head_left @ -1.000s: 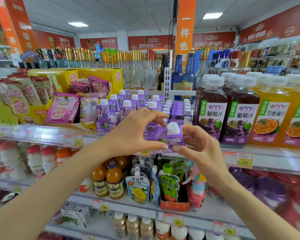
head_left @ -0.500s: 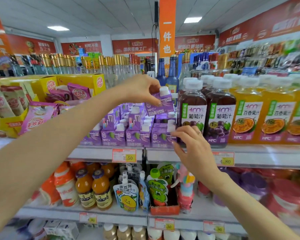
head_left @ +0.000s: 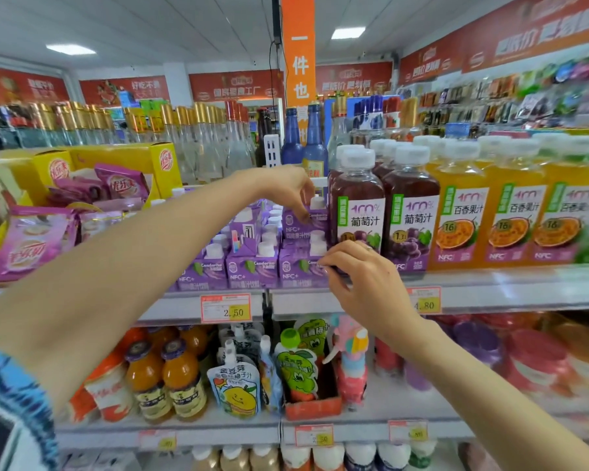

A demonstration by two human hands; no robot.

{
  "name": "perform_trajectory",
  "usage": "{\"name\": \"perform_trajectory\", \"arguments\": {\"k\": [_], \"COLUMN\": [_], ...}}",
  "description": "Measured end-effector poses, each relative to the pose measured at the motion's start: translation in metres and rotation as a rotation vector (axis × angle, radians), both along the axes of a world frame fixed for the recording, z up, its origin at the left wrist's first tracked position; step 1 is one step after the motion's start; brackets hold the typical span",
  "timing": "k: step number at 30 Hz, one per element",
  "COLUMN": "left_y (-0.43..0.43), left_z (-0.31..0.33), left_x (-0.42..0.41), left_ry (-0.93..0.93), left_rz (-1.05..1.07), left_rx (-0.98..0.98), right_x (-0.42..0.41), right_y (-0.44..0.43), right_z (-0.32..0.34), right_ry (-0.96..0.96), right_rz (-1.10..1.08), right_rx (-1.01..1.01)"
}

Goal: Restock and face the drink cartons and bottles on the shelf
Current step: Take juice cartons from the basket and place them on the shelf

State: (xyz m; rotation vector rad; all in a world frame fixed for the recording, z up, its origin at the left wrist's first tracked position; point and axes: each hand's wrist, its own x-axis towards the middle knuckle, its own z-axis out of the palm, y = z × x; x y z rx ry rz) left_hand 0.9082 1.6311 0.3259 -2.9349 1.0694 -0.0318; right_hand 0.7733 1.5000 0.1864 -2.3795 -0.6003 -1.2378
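Beside purple cartons [head_left: 249,266], grape-juice bottles [head_left: 357,212]

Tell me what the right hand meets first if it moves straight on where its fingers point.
Likely the front purple carton at the row's right end: the right hand's fingers point left at it and seem to touch its edge, though depth is unclear.

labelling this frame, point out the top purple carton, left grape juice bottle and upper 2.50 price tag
top purple carton [head_left: 295,229], head view, front face
left grape juice bottle [head_left: 357,220], head view, label
upper 2.50 price tag [head_left: 225,307], head view, centre
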Motion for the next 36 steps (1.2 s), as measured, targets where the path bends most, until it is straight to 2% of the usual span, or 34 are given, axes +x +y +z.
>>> {"name": "perform_trajectory", "arguments": {"k": [4,7,11,16,24,28,31,36], "left_y": [-0.002,0.0,0.005,-0.005,-0.028,-0.034,-0.032,-0.015], "left_z": [-0.004,-0.003,-0.002,0.001,-0.016,-0.023,-0.02,-0.007], "left_x": [0.001,0.004,0.009,0.016,0.032,0.038,0.038,0.038], "left_ry": [0.041,0.156,0.227,0.109,0.142,0.204,0.159,0.177], "left_rz": [0.028,0.037,0.052,0.026,0.12,0.15,0.162,0.181], "left_rx": [0.063,0.103,0.079,-0.076,0.013,-0.053,-0.078,-0.259], "right_x": [-0.001,-0.001,-0.002,0.0,0.0,0.0,0.001,0.003], "right_y": [0.0,0.0,0.0,0.0,-0.003,-0.003,-0.002,-0.001], "right_z": [0.002,0.002,0.001,0.001,0.0,0.0,-0.001,-0.003], "right_ry": [0.009,0.011,0.0,-0.013,-0.036,-0.047,-0.059,-0.086], "right_rz": [0.019,0.028,0.02,0.026,0.047,0.037,0.026,0.024], "right_rx": [0.006,0.013,0.017,0.023,0.021,0.019,0.022,0.011]}}
